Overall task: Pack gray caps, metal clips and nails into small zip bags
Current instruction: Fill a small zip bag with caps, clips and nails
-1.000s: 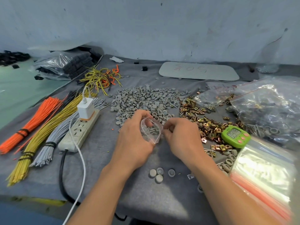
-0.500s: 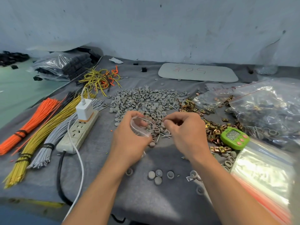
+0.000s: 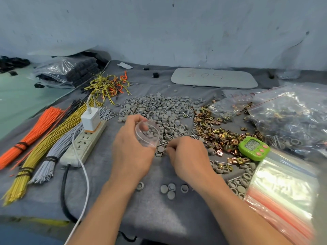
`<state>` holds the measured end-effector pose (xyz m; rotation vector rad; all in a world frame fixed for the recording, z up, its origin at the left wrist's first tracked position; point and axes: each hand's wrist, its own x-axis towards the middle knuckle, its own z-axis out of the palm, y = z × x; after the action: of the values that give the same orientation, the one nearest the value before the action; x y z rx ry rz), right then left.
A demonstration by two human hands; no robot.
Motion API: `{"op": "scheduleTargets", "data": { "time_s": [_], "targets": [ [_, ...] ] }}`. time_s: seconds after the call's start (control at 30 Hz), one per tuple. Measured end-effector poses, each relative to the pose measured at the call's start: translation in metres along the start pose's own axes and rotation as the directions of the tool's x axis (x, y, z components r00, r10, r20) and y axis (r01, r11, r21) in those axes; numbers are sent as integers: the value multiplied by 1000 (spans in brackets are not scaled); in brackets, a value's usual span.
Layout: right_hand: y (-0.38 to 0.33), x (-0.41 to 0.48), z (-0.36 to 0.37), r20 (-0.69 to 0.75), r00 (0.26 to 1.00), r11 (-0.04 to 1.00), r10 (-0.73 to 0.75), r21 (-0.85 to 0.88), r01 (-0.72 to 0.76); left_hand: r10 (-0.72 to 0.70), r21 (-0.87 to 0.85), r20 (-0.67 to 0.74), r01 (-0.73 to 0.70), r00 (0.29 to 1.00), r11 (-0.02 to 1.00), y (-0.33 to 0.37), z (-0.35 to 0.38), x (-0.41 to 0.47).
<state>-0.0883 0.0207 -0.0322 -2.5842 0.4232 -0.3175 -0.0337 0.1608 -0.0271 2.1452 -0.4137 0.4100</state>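
Nail pick-up for the bag
L hand (image 3: 131, 152) holds small zip bag (image 3: 147, 136) open; R hand (image 3: 185, 154) curls over nails (image 3: 163, 142) (grip unclear, blurred). Next: feed nails into mouth.

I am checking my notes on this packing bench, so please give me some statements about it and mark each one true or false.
1. The left hand holds a small clear bag. True.
2. A white charger is plugged into the power strip. True.
3. The green timer lies left of the power strip. False: it lies to its right, beside the metal clips.
4. The orange wire bundle lies beside the green timer. False: it lies at the table's left edge.
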Motion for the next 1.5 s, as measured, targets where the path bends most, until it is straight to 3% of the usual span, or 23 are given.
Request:
{"op": "scheduleTargets", "data": {
  "time_s": [0.1,0.2,0.37,0.53,0.63,0.73,0.87,1.0,1.1,1.2,1.3,1.4,1.5],
  "targets": [
    [4,2,-11,-159,987,934,24,355,35,8,151,158,-32,987,988,3,6,-3],
    [1,0,-22,-199,980,825,-23,550,131,2,127,237,-33,972,991,5,11,-4],
    [-3,-1,-16,-140,985,846,-101,509,159,50,18,230,-55,972,998,9,12,-6],
    [6,8,-17,-268,963,838,22,530,129,-61,-53,78,65,995,996,5,5,1],
    [5,10,-10,-122,992,944,-18,325,57,-127,-92,-29,124,991,988,1,1,4],
    [-2,10,5,8,996,992,-93,81,92,-115,-109,-138,100,984,989,0,-4,3],
    [-6,11,14,-30,995,996,-95,-5,94,-41,-26,-139,38,989,999,1,-5,1],
    [-4,11,11,-48,998,998,-50,43,52,-18,35,-77,21,997,999,-2,-3,0],
    [-4,8,6,-148,989,975,-1,218,33,-17,58,-33,19,999,998,-2,-3,1],
    [-7,8,-4,-281,960,899,10,423,114,3,105,74,-11,997,994,0,-1,0],
    [-11,5,-11,-297,953,879,-68,434,198,28,101,159,-44,987,994,4,2,-3],
    [-14,4,-9,-269,956,882,-117,414,224,52,50,142,-60,988,997,7,4,-5],
    [-6,9,-14,-288,958,809,9,565,162,33,-7,76,-33,997,999,6,3,-4]
  ]
}}
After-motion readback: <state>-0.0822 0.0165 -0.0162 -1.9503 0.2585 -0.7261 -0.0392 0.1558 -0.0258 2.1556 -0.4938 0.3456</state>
